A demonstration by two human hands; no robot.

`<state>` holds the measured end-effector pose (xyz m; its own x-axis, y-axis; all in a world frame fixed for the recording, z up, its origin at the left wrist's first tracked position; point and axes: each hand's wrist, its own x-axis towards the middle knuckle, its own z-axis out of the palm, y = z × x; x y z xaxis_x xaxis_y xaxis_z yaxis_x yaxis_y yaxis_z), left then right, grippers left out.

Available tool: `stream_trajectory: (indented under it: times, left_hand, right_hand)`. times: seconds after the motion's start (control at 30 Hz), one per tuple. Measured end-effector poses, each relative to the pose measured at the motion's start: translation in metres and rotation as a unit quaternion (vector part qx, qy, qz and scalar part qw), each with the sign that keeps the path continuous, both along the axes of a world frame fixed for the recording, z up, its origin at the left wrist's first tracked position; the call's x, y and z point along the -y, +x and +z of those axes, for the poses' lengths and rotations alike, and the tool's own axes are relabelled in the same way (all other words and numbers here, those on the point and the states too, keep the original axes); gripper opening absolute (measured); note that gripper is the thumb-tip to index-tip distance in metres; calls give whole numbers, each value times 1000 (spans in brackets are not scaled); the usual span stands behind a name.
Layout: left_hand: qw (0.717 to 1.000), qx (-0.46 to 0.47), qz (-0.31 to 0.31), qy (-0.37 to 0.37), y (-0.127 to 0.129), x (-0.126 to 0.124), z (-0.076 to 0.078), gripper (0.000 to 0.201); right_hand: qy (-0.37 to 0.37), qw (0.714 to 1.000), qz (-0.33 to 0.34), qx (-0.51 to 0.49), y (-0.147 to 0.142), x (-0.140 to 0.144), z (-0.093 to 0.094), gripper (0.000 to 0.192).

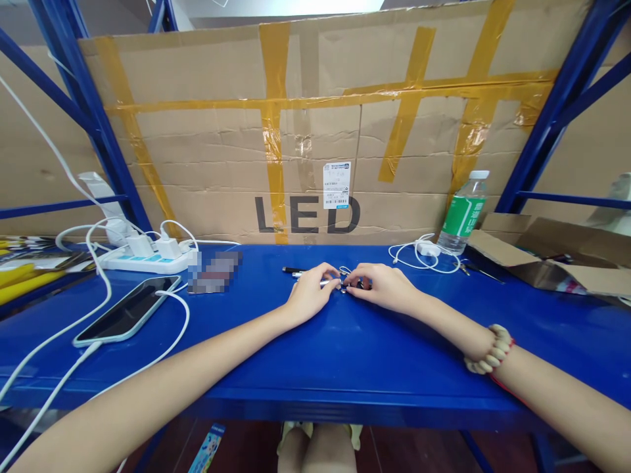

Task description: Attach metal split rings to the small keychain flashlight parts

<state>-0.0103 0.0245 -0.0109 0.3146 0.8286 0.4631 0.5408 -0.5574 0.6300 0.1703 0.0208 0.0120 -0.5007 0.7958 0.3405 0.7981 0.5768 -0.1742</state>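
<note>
Both my hands meet over the middle of the blue table. My left hand (311, 293) is closed, its thumb and fingers bent around a slim silver piece (324, 283) that shows only in part. Facing it, my right hand (387, 287) is curled in a pinch, with small dark and shiny bits at its fingertips that are too small to name. A tiny metal part (344, 290) shows between the two hands. Behind my left hand lies a black pen-like stick (292, 270), partly covered by the fingers.
On the left are a phone (129, 310) with white cables, a power strip (148, 261) with chargers and a blurred-out flat item (213, 273). To the right stand a water bottle (463, 213), a coiled white cable (428, 249) and an open cardboard box (527, 266). A large carton (221, 164) backs the table.
</note>
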Motion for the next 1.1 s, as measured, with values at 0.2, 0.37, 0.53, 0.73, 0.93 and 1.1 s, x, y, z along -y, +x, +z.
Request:
stream_trajectory:
  times: [0.2, 0.37, 0.53, 0.73, 0.93, 1.1]
  left_hand:
    - [1000, 18, 11, -7, -1, 0, 0, 15]
    - [1000, 7, 8, -12, 0, 3, 4, 18]
    - [999, 26, 19, -28, 2, 3, 4, 18]
    - [998, 42, 21, -41, 3, 2, 4, 13]
    - [996, 76, -1, -38, 2, 1, 2, 10]
    - [995, 87, -12, -49, 2, 4, 5, 11]
  right_hand:
    - [-12, 1000, 23, -5, -2, 2, -1, 19]
    - [-21, 998, 53, 2, -4, 5, -2, 22]
    - [-20, 998, 55, 4, -4, 5, -2, 25]
    - [-21, 998, 56, 15, -4, 5, -1, 22]
    - [-17, 999, 50, -1, -5, 4, -2, 20]
    - [21, 999, 20, -28, -4, 2, -1, 24]
